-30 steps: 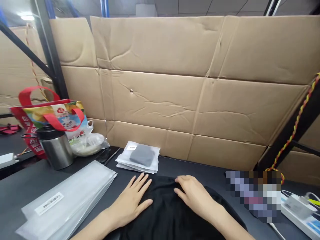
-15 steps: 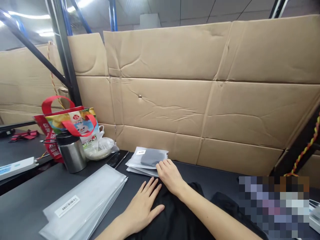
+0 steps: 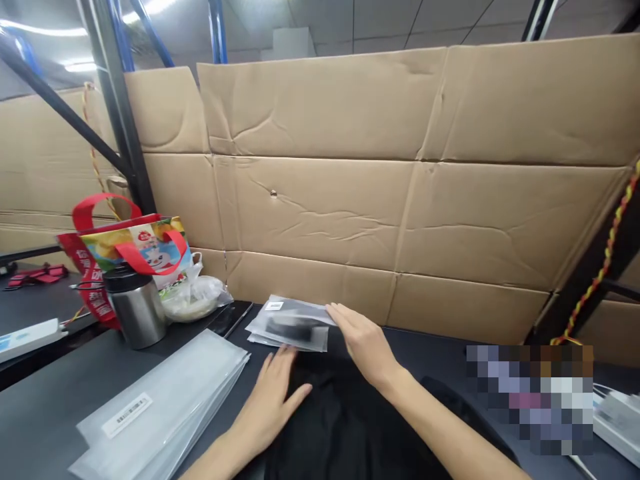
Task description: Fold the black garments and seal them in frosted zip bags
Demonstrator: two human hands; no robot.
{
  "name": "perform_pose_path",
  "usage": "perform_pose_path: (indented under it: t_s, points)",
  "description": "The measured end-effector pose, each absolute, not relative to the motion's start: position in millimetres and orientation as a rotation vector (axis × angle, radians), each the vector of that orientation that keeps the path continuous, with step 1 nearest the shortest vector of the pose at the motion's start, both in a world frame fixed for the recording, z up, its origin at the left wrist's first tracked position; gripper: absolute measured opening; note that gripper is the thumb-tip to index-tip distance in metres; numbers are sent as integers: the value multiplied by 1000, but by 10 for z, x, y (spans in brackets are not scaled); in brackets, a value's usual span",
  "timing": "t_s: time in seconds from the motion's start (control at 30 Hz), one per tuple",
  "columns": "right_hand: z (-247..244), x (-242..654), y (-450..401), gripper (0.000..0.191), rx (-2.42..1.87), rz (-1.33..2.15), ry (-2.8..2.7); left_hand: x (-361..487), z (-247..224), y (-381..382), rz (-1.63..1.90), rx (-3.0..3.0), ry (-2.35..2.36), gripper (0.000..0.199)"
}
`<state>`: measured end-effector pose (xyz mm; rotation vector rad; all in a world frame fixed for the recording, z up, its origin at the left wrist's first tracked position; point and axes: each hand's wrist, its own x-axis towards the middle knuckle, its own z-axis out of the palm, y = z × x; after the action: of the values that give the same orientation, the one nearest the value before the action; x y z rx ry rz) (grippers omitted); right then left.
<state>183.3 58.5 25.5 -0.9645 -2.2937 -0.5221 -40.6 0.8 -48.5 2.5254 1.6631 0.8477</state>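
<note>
Black cloth [image 3: 345, 427] lies on the dark table in front of me. My left hand [image 3: 267, 397] rests with fingers spread, its palm at the cloth's left edge and its fingertips by the small plastic packets. My right hand [image 3: 363, 340] pinches the raised right edge of the top small packet [image 3: 295, 320], which has a white label and something dark inside. Another packet lies beneath it. To the left is a stack of large frosted plastic bags [image 3: 170, 393] with a barcode label.
A steel thermos [image 3: 136, 310], a red-handled shopping bag [image 3: 145, 243] and a tied clear plastic bag [image 3: 195, 297] stand at the back left. Cardboard [image 3: 320, 200] walls the rear. A white power strip [image 3: 617, 417] and a pixelated patch are at the right.
My right hand has moved slightly right and lifted the top packet's right edge. My left hand has shifted left and up. The whole view has shifted a little.
</note>
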Motion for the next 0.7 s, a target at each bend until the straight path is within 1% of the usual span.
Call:
perform_pose_path:
  t_s: [0.07, 0.13, 0.17, 0.27, 0.33, 0.43, 0.53, 0.6, 0.7]
  points:
    - [255, 2131, 300, 60, -913, -478, -2247, -440, -408, -27, 1089, 2369, 1788, 60]
    - [176, 2381, 34, 63, -867, -373, -2235, -449, -294, -106, 1234, 2314, 1751, 59]
    - [116, 2479, -72, 61, -871, -313, -2248, -443, -234, -156, 1270, 2351, 1665, 54]
    - [-45, 2642, -257, 51, -933, -172, -2270, -399, -97, -297, 1311, 2524, 1326, 25]
    - [-52, 2625, -303, 42, -979, -146, -2254, -364, -55, -357, 1319, 2556, 1219, 17]
    - [108, 2406, -357, 35, -904, -162, -2190, -308, -22, -402, 1316, 2538, 1245, 15]
    - [298, 2058, -431, 24, -654, -151, -2217, -241, 31, -444, 1286, 2625, 1207, 16]
    - [356, 1863, -467, 15, -568, -188, -2239, -206, 72, -480, 1228, 2723, 1151, 19]
    - [345, 1777, -475, 16, -503, -254, -2262, -204, 106, -521, 1141, 2853, 1076, 21]
